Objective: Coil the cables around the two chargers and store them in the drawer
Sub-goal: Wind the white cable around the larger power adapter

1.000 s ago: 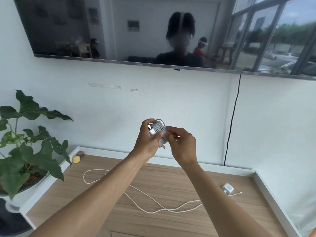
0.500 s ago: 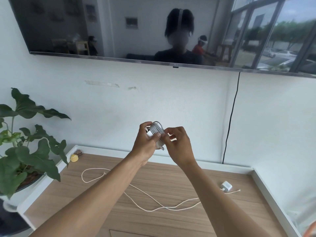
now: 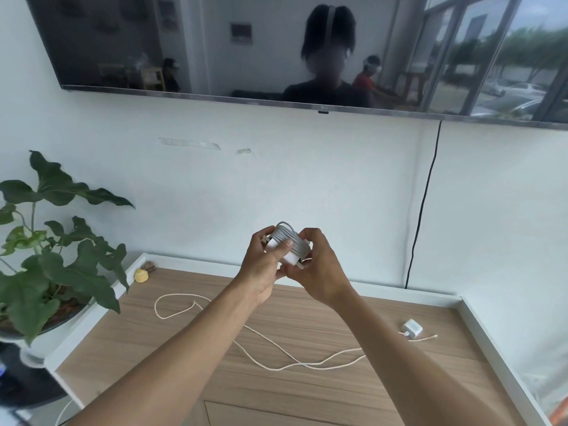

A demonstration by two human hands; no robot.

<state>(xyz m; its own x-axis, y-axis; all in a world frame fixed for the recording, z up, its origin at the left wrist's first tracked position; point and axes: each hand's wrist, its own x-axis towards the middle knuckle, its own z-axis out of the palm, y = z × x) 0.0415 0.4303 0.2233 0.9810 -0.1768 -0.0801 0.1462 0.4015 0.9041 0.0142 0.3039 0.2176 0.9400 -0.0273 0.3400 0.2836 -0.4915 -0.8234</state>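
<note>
We hold the coiled charger [image 3: 290,258] above the desk [image 3: 307,392], left hand [image 3: 261,267] and right hand [image 3: 322,272] both curled round it; light and hard, its springy cable [image 3: 295,241] may unwind, so we should grip across the turns.

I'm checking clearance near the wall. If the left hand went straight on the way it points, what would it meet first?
Probably the right hand, gripping the same coiled charger that the left hand holds; beyond them only the white wall, though depth is unclear.
</note>
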